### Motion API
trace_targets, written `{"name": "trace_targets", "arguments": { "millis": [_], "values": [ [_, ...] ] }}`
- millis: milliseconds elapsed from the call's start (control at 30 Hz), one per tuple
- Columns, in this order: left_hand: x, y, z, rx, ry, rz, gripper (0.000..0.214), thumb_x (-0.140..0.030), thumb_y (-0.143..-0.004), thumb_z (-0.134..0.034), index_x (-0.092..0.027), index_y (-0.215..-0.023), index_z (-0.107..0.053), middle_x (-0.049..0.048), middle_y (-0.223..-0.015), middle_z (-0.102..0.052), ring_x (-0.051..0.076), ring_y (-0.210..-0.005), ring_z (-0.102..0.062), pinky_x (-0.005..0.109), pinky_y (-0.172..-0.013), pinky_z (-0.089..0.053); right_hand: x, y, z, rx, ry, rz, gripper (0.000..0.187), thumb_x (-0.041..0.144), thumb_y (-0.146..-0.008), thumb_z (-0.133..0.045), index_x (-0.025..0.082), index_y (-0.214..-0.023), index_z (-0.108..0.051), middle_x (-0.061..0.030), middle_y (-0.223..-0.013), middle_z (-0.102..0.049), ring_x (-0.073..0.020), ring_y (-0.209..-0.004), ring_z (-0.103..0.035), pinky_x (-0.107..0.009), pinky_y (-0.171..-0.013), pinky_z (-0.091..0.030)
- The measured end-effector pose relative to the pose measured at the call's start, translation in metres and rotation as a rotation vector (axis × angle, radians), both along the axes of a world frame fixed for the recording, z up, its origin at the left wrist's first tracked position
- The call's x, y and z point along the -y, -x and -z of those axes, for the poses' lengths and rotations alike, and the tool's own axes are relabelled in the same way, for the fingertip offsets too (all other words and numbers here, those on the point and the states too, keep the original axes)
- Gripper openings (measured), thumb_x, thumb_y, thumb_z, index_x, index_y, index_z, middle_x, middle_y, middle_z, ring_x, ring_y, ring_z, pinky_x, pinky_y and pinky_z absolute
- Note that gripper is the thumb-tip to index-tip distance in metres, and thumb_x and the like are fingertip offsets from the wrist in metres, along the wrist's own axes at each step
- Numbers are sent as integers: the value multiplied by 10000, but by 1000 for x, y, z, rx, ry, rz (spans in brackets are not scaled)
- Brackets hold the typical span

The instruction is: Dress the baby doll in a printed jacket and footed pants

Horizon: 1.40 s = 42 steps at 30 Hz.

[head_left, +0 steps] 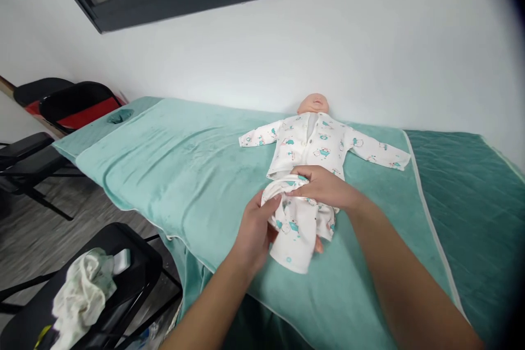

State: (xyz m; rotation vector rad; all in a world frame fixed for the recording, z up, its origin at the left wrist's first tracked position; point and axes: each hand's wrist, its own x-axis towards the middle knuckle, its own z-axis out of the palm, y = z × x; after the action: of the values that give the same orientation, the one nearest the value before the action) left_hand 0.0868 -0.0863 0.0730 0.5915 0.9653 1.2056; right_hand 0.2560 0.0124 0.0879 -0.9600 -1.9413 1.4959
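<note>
A baby doll [314, 103] lies on its back on the green-covered bed, its head toward the wall. It wears a white printed baby jacket [305, 145] with both sleeves spread out sideways. Matching baby pants [293, 235] are bunched around the doll's lower body, and a bit of one foot shows beside a leg opening. My left hand [256, 227] is closed on the left edge of the pants, thumb on top. Across the waistband lies my right hand [324, 188], its fingers curled into the gathered cloth near the jacket's hem.
A teal blanket [184, 147] covers the bed [471, 186], which stands against a white wall. At the lower left a black chair [135, 262] holds a crumpled pale cloth [84, 290] and a small white object [122, 261]. More black chairs [82, 101] stand beyond the bed's far left end.
</note>
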Motion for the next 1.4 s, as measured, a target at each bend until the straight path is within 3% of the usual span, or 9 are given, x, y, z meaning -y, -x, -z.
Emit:
{"name": "trace_targets", "arguments": {
  "millis": [133, 300, 567, 733, 867, 1000, 1200, 1400],
  "values": [
    [39, -3, -11, -48, 48, -102, 243, -369, -855, -687, -158, -972, -657, 36, -846, -631, 135, -761, -573, 238, -683, -443, -2, 3, 4, 144, -44, -20, 106, 233, -696, -682, 206, -785, -632, 41, -803, -614, -144, -755, -559, -245, -664, -404],
    [68, -12, -16, 37, 112, -164, 235, -345, -860, -677, -162, -1008, -668, 65, -959, -669, 153, -837, -594, 254, -757, -455, -1, 4, 9, 270, -145, -42, 122, 256, -675, -680, 220, -785, -638, 43, -829, -639, -153, -776, -567, -253, -662, -399],
    [91, -18, 28, 56, 161, -335, 287, -376, -859, -680, -155, -1042, -670, 70, -1017, -669, 129, -800, -571, 249, -744, -458, 6, 6, 10, 451, -244, -81, 175, 338, -673, -725, 246, -796, -642, 41, -822, -664, -167, -741, -568, -270, -620, -361],
    [89, -10, 44, -7, 148, -348, 267, -404, -851, -678, -173, -981, -647, 31, -928, -638, 131, -797, -547, 247, -728, -453, 20, 8, 12, 538, -382, 27, 195, 398, -713, -722, 245, -776, -621, 32, -836, -658, -172, -782, -558, -278, -644, -341],
    [86, 0, 44, -109, 127, -281, 251, -409, -847, -679, -170, -912, -634, 5, -824, -594, 121, -756, -507, 236, -704, -432, 34, 4, 19, 569, -424, 130, 164, 346, -754, -673, 229, -771, -560, 30, -809, -633, -158, -756, -548, -278, -640, -334],
    [85, 5, 39, -96, 138, -231, 252, -407, -855, -667, -164, -912, -627, 17, -861, -595, 131, -794, -511, 246, -737, -437, 41, 2, 23, 532, -470, 149, 149, 334, -804, -628, 220, -767, -540, 20, -832, -624, -159, -788, -560, -278, -672, -351],
    [65, 12, 36, 27, 81, -129, 243, -383, -860, -673, -158, -899, -589, 7, -839, -555, 114, -766, -497, 241, -721, -428, 41, 2, 21, 518, -343, 221, 158, 383, -834, -601, 234, -786, -581, 29, -779, -646, -159, -724, -573, -271, -629, -364],
    [41, 13, 35, -84, 76, 36, 287, -437, -868, -651, -168, -893, -553, -25, -775, -505, 90, -682, -451, 219, -628, -376, 40, -1, 21, 504, -317, 223, 189, 388, -855, -563, 229, -754, -541, 30, -728, -635, -155, -681, -550, -272, -604, -351]
  ]
}}
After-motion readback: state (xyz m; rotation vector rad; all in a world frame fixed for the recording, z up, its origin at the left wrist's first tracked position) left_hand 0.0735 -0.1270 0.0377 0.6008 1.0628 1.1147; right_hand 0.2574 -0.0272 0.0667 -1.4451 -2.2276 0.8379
